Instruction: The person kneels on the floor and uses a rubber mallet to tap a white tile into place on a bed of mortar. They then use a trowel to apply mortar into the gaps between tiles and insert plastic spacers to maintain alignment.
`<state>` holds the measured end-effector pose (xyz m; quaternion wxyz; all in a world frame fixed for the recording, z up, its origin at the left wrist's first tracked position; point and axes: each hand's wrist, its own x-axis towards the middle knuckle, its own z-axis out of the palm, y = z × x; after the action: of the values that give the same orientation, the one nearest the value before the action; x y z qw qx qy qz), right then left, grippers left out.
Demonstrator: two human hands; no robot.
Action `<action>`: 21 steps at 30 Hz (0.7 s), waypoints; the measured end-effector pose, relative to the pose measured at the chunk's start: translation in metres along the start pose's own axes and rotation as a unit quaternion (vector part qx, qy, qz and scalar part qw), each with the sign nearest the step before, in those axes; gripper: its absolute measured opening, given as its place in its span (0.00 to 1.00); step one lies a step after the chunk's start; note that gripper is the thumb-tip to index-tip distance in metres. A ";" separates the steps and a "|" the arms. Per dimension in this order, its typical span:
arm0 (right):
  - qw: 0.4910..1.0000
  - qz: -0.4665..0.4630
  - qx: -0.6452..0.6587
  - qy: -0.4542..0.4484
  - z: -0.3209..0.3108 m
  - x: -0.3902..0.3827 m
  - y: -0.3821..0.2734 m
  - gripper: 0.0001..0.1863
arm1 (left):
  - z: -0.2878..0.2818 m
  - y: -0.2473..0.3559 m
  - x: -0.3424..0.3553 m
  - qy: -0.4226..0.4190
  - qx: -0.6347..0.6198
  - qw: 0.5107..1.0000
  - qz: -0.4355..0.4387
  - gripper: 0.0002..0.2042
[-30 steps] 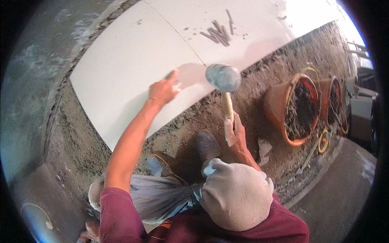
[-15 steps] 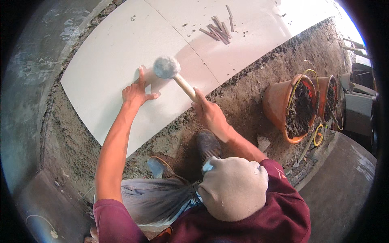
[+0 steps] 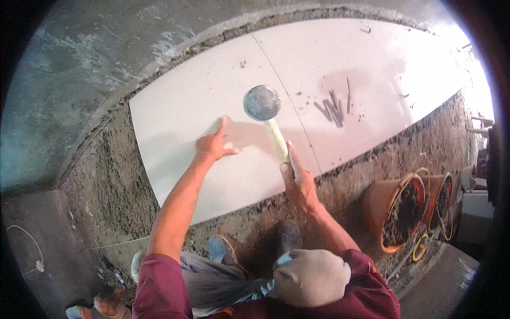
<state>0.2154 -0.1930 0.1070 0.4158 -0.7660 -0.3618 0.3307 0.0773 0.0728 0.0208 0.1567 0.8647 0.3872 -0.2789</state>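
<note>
Mallet (image 3: 263, 103): in my right hand (image 3: 298, 186). Round grey head over the left tile (image 3: 183, 111), pale handle slanting down toward me. Head-to-tile contact: can't tell from this angle.
Right fingers (image 3: 291, 154): wrapped around the lower part of the handle, pinching it against the thumb.
Left hand (image 3: 214, 144): over the left tile, left of the mallet and nearer me than its head. Touching or just above the surface: can't tell.
Left fingers (image 3: 223, 125): spread. Index straight, pointing away from me; thumb out to the right. Others hard to make out.
Tiles: off-white, big, side by side. Thin joint (image 3: 277, 80) runs between the left one and the right tile (image 3: 340, 53), just right of the mallet head.
Sticks (image 3: 333, 109): small brown bunch lying on the right tile, dark crumbs around.
Buckets: two, orange, off to my right on the dirt. Near bucket (image 3: 376, 207) has dark lumpy mix (image 3: 402, 215) inside; far bucket (image 3: 434, 196) just beyond.
Boots: left boot (image 3: 220, 249) and right boot (image 3: 289, 235) on the dirt (image 3: 334, 207), on my side of the tiles.
</note>
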 end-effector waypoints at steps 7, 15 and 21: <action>0.995 -0.070 0.063 0.024 0.040 0.050 -0.025 0.34 | -0.036 -0.060 0.046 0.032 -0.071 0.995 -0.067 0.64; 0.995 -0.088 0.049 -0.004 0.057 0.056 -0.013 0.33 | -0.026 -0.063 0.054 0.054 -0.007 0.998 -0.033 0.65; 0.994 0.058 -0.051 -0.071 0.039 0.018 0.003 0.34 | -0.019 -0.055 0.053 0.069 0.032 0.995 -0.063 0.63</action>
<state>0.1937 -0.1638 0.0839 0.3294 -0.7804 -0.3624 0.3888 0.0718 0.1491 0.0011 0.0840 0.8603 0.4415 -0.2407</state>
